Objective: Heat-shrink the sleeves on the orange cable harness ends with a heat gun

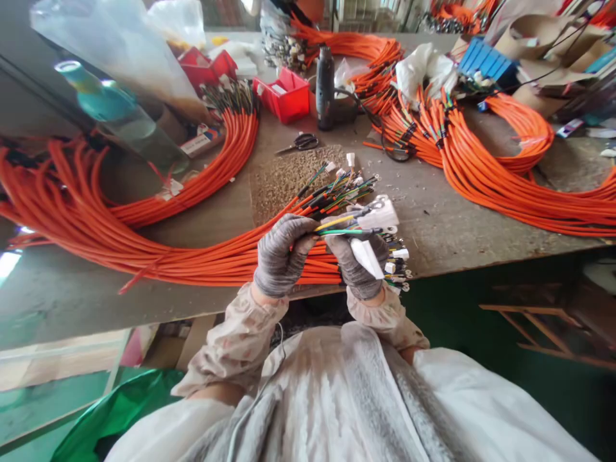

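Green floor is showing below a grey-brown bench, whose surface is carrying scattered bits and coils of orange cable. Near its front edge, a thick orange cable bundle is curving in from the left and running beneath both gloved hands. Its stripped ends, with dark sleeves, ring terminals and white connectors, are fanning out around and beyond the right hand.

The left hand is pinching the base of a few thin wires, yellow and green among them, between thumb and fingers. The right hand is closing around the same wires from the other side, just beside the left, while their ring terminals are pointing to the right. One white piece is lying against the right hand, and another is sitting by the terminals; what they are is staying unclear.

Behind the hands, a rough tan mat is lying flat, with black-handled scissors resting near its far edge. Farther back, a dark cylindrical tool is standing upright beside a red bin. On the left, a teal-topped bottle is leaning behind a second orange bundle. To the right, more orange cable is looping across, and a blue bin is sitting behind it.
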The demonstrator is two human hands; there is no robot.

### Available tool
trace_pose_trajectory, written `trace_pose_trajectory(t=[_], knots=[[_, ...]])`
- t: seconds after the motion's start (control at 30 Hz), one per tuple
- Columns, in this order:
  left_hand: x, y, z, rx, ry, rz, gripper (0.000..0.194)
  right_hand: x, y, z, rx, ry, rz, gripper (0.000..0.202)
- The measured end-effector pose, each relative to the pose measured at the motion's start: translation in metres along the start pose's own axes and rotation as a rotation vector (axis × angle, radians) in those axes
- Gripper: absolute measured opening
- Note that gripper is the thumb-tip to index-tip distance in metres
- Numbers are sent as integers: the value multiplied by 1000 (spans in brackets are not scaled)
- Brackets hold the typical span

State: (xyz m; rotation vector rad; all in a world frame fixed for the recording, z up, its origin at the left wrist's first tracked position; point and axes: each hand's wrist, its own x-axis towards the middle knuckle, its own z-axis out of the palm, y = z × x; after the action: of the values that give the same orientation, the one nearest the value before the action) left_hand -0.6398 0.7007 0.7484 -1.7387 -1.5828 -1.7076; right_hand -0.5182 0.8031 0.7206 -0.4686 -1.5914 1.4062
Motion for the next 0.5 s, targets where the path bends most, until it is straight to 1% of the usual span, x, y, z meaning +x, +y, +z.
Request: trace_pose_trajectory(t=[0.07,0.13,0.17,0.23,0.3,0.37,0.4,0.5], knots=[[-6,3,0,200,24,64,15,-10,0,1,-109,88,-116,22],[-15,4,0,385,71,78,21,-21,-2,1,-234,150,-257,18],[-20,4,0,436,94,61,25,-26,-3,1,-283,166,-322,17],[-27,3,-1,438,110,16,30,-32,-5,4,-341,184,-432,16],[-30,2,-5,376,72,12,27,-34,-5,8,-355,203,-488,18],[-29,4,-12,349,22,72,20,-30,-3,11,-347,202,-508,20],[-26,5,-16,363,-14,119,19,-27,-2,11,-342,193,-523,24],[-19,3,-27,494,-146,228,28,-17,-2,7,-359,147,-627,32]])
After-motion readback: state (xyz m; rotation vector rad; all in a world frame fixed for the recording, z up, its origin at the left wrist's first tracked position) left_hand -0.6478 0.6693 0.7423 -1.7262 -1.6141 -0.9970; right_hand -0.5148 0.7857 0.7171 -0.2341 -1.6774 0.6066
